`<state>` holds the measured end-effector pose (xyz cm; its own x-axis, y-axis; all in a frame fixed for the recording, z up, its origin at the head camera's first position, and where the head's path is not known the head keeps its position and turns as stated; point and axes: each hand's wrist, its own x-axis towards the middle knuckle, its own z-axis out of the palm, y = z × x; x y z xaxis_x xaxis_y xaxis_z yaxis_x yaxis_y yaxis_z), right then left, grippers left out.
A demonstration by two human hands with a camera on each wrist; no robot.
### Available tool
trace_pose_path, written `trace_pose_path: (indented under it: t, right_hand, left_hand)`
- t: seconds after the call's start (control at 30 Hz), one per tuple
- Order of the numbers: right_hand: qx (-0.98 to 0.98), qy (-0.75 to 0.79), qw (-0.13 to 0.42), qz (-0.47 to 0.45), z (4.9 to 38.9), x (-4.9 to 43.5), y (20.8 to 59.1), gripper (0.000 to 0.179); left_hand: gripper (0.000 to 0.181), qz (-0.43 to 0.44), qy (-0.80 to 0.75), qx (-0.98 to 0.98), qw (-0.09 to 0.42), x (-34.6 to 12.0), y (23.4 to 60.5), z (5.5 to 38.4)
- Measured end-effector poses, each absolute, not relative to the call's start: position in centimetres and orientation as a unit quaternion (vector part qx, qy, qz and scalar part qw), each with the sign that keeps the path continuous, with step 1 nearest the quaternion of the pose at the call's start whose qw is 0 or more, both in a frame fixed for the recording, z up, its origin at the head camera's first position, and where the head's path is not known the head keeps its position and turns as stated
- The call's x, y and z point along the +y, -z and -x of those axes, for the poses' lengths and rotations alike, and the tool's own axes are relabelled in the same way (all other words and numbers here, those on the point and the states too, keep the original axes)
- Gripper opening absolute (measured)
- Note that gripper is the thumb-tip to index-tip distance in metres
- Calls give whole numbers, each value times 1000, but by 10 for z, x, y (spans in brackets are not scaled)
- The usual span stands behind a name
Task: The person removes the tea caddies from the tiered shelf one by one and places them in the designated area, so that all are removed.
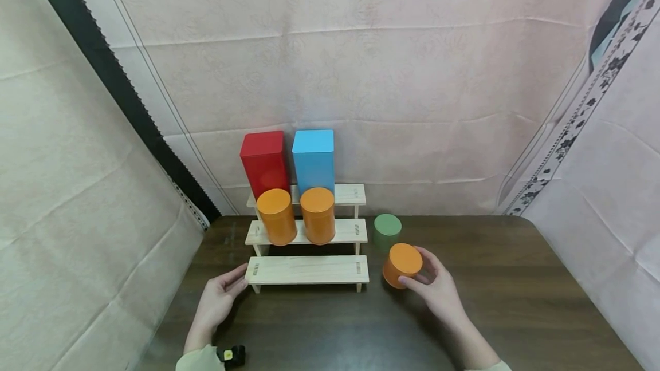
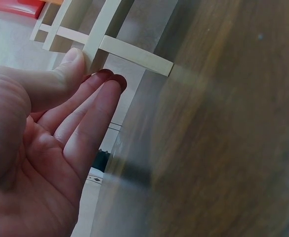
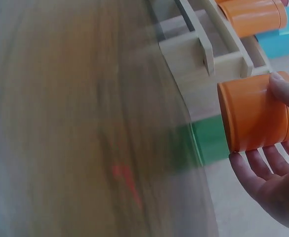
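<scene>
- Head: forward and down, over the bench [image 1: 515, 279]
- Left wrist: close on left hand [image 2: 45, 148] (tilted)
- Right wrist: close on right hand [image 3: 282, 195]
- All share the stand [image 1: 309, 271]

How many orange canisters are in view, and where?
3: the left canister and the neighbouring canister stand on the middle shelf; the held canister is in the right hand. Any behind the red box or blue box would be hidden.
</scene>
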<state>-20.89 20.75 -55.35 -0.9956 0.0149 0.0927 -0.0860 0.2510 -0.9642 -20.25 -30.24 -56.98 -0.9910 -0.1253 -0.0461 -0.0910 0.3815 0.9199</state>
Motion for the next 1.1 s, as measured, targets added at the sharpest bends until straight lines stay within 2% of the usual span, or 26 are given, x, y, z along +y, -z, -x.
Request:
trace_pose_path:
  t: [0.5, 1.1]
  right_hand:
    - [-806, -591, 27, 11, 225, 234, 554, 92]
    - [-813, -576, 54, 60, 278, 254, 549, 99]
  left_hand:
    - [46, -55, 573, -818, 10, -304, 570, 202]
    - [46, -52, 565, -824, 12, -305, 570, 202]
